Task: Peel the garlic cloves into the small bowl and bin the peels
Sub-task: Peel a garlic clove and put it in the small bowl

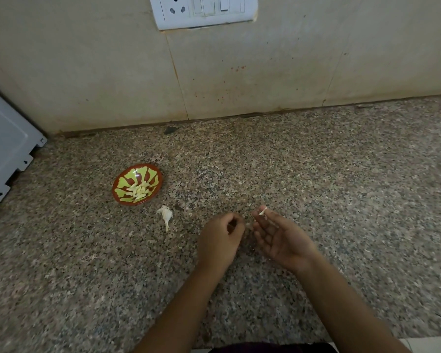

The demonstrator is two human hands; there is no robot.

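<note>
Granite, speckled brown and grey, as counter (pixel 316 174) surface. Sits on it, left of centre: small bowl (pixel 148 171), red-brown with a green pattern, holding a heap of peeled cloves (pixel 139 191). Lies just beside the bowl on its near side, not touching: papery garlic remnant (pixel 166 215), long axis running roughly far to near, fat end toward the bowl, thin stalk toward the person. Hovers further right, above the counter: right hand (pixel 283 240), palm up, thumb and forefinger clamped on a small pale garlic piece (pixel 262 212), remaining fingers relaxed and apart. Too small to tell clove from peel; appears to taper away from the palm, axis not fixed with confidence. Sits close beside, not touching: left hand (pixel 220 235), fingers curled inward; cannot tell whether anything held. Judged step: peeling in hand, well advanced given the bowl's contents. Calls next for the left fingers to strip the skin, then a drop into the bowl, well to the left. No bin in view.
</note>
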